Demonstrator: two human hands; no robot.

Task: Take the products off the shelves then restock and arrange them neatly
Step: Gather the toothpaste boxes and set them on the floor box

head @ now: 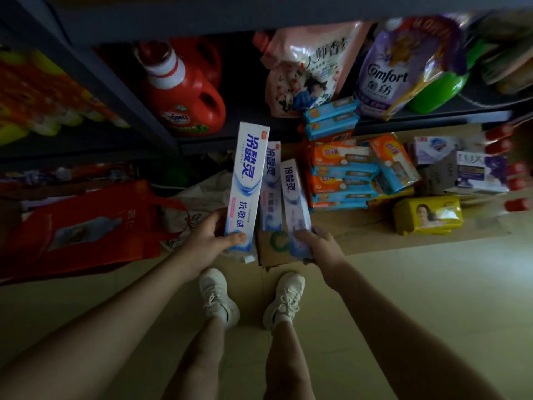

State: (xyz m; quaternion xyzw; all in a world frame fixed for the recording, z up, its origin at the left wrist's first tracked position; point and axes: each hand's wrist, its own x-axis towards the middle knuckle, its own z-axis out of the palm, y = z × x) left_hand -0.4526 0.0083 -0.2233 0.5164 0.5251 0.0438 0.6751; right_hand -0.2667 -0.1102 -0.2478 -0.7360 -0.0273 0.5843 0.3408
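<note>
Single head cam on you, wide-angle, pitched steeply down and forward. Your shoes [251,297] sit near frame centre, floor [403,298] fills the bottom, dark shelf unit [432,115] runs across the top. Close range: your forearms enter from both lower corners. Edges bend heavily.

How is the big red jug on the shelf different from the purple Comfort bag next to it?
The red jug is a hard bottle with handle holes and a red-and-white striped cap; the purple Comfort bag is a soft, shiny, crinkled pouch. The jug sits on the shelf's left part, the bag towards its right, leaning. Both stand on the same dark shelf.
</note>
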